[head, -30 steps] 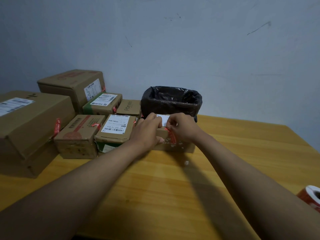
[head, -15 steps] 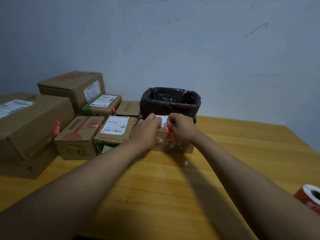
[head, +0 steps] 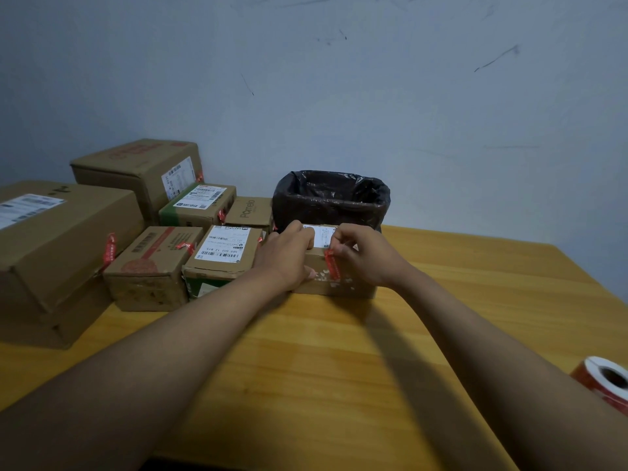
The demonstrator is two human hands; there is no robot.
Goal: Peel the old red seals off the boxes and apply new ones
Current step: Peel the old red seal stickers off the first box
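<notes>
A small cardboard box (head: 343, 287) with a white label stands mid-table in front of the bin. A red seal (head: 332, 265) runs down its front face from the top edge. My left hand (head: 289, 256) grips the box's left top corner, fingers curled over it. My right hand (head: 365, 254) pinches the seal's upper end at the box's top edge. A roll of red seals (head: 606, 380) lies at the right edge of the table.
A bin with a black bag (head: 331, 198) stands right behind the box. Several cardboard boxes with red seals (head: 153, 263) (head: 221, 256) (head: 54, 239) are grouped at the left. The wooden table (head: 339, 368) meets a grey wall behind.
Both hands stay on the small box; the right hand has shifted slightly at the seal's top. The view has barely moved.
</notes>
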